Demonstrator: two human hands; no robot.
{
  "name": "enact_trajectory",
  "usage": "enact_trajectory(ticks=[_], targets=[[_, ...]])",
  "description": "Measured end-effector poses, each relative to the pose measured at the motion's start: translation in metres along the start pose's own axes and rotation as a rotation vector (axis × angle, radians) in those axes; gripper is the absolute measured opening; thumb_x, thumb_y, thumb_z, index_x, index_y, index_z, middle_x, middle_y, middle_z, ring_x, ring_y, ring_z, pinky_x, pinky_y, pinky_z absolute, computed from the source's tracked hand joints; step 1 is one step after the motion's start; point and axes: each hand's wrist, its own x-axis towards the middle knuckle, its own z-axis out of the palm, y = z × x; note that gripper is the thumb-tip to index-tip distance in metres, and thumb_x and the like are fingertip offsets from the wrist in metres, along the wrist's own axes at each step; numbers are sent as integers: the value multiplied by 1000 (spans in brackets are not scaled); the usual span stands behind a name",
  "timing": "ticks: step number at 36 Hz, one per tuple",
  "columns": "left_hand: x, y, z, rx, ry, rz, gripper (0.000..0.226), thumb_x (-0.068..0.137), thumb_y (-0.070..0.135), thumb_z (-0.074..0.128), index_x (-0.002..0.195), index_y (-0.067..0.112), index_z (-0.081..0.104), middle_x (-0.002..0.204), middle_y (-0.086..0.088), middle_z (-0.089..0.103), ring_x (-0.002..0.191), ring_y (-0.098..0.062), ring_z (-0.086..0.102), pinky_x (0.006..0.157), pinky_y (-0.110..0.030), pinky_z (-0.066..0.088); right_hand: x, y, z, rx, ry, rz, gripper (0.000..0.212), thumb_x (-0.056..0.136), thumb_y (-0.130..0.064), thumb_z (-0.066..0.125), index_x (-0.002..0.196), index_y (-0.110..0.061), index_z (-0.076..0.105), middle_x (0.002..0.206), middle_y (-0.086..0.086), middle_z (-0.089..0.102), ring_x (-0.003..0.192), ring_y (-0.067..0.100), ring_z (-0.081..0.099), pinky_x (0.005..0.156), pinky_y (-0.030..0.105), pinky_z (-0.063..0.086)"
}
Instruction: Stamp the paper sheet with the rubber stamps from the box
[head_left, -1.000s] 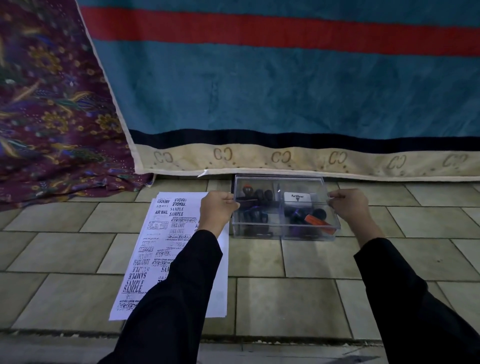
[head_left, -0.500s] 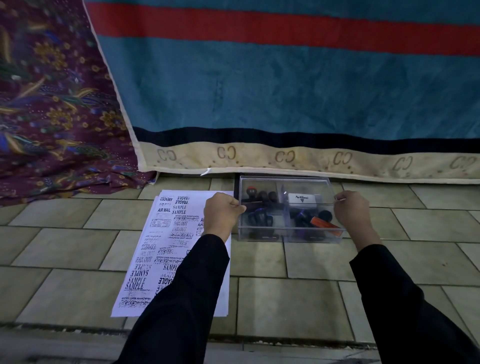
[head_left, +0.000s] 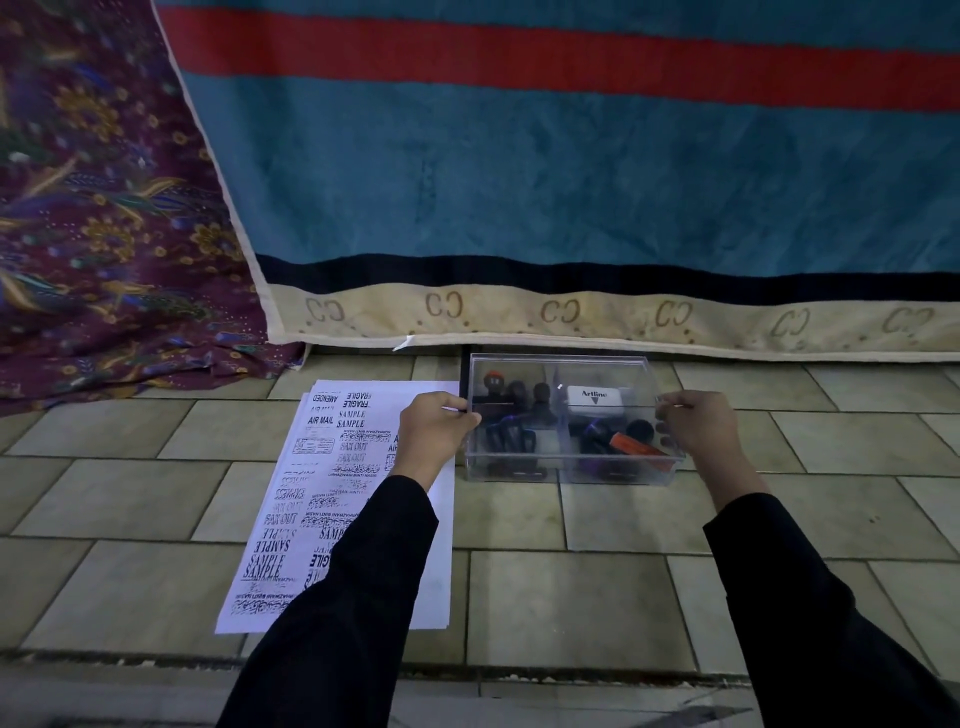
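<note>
A clear plastic box (head_left: 519, 470) stands on the tiled floor by the hanging blanket. Its transparent lid (head_left: 558, 366) covers it. Inside lie several dark rubber stamps (head_left: 514, 410), a white Artline ink pad (head_left: 595, 401) and an orange-handled stamp (head_left: 631, 444). My left hand (head_left: 434, 428) grips the lid's left edge and my right hand (head_left: 701, 426) grips its right edge. Left of the box lies the white paper sheet (head_left: 332, 493), printed with many stamp marks; my left sleeve covers part of it.
A teal blanket with a red stripe and beige hem (head_left: 571, 317) hangs just behind the box. A purple floral cloth (head_left: 104, 234) is draped at the left. Beige floor tiles (head_left: 571, 608) spread in front, ending at a step edge (head_left: 156, 665) near me.
Both hands stay on the lid's two ends. The view has shifted a little, and the box with the hands sits slightly further right in the frame.
</note>
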Motion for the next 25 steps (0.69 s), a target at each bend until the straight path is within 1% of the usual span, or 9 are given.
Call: enact_trajectory(ticks=[3, 5, 8, 10, 12, 16, 20, 23, 25], targets=[[-7, -1, -5, 34, -7, 0, 12, 80, 13, 75, 91, 12, 72, 73, -1, 71, 67, -22, 69, 79, -41, 60, -9, 7, -1, -40, 20, -35, 16, 87, -8, 56, 95, -5, 70, 74, 17, 66, 62, 30, 62, 62, 41, 57], [-13, -5, -8, 33, -21, -4, 14, 80, 11, 74, 94, 9, 72, 73, -1, 71, 61, -18, 66, 76, -38, 61, -15, 15, -1, -81, 38, -68, 16, 86, -13, 58, 93, -7, 71, 72, 16, 69, 65, 32, 67, 69, 46, 59], [-21, -13, -11, 45, -36, 11, 8, 81, 11, 74, 85, 17, 70, 74, 0, 71, 55, -12, 65, 72, -35, 61, -26, 29, -5, -135, 51, -126, 16, 85, -19, 60, 91, -9, 71, 73, 13, 71, 66, 30, 68, 70, 47, 58], [-27, -17, -13, 33, -43, 14, 16, 81, 10, 75, 79, 22, 66, 76, 1, 70, 56, -11, 64, 69, -32, 60, -34, 37, -8, -131, 54, -158, 16, 84, -21, 61, 91, -11, 71, 73, 11, 71, 67, 29, 68, 70, 48, 58], [-32, -20, -15, 30, -47, 16, 18, 81, 9, 74, 77, 24, 65, 76, 1, 71, 59, -13, 65, 66, -29, 58, -43, 42, -11, -132, 51, -174, 16, 85, -22, 61, 90, -12, 71, 72, 9, 72, 67, 27, 68, 68, 48, 58], [-39, -26, -17, 35, -54, 22, 18, 82, 9, 74, 77, 24, 66, 73, 3, 72, 51, -8, 62, 68, -30, 58, -54, 47, -14, -165, 67, -214, 16, 86, -20, 60, 93, -10, 71, 76, 10, 71, 67, 27, 68, 67, 46, 58], [-41, -26, -18, 25, -58, 28, 14, 83, 11, 73, 82, 23, 66, 77, 3, 73, 60, -13, 65, 72, -31, 59, -53, 49, -14, -146, 69, -191, 15, 85, -23, 61, 93, -14, 70, 76, 9, 72, 70, 28, 68, 70, 47, 58], [-41, -24, -20, 11, -83, -7, 10, 84, 12, 73, 90, 18, 67, 81, 1, 71, 67, -15, 66, 70, -30, 59, -54, 50, -13, -112, 45, -165, 15, 85, -22, 61, 94, -14, 70, 77, 7, 71, 69, 27, 68, 69, 48, 58], [-43, -25, -19, 9, -79, 4, 16, 85, 16, 74, 100, 13, 68, 88, 2, 70, 78, -16, 67, 78, -34, 59, -53, 53, -14, -79, 38, -152, 16, 84, -24, 61, 95, -15, 70, 78, 6, 71, 70, 26, 68, 70, 48, 58]])
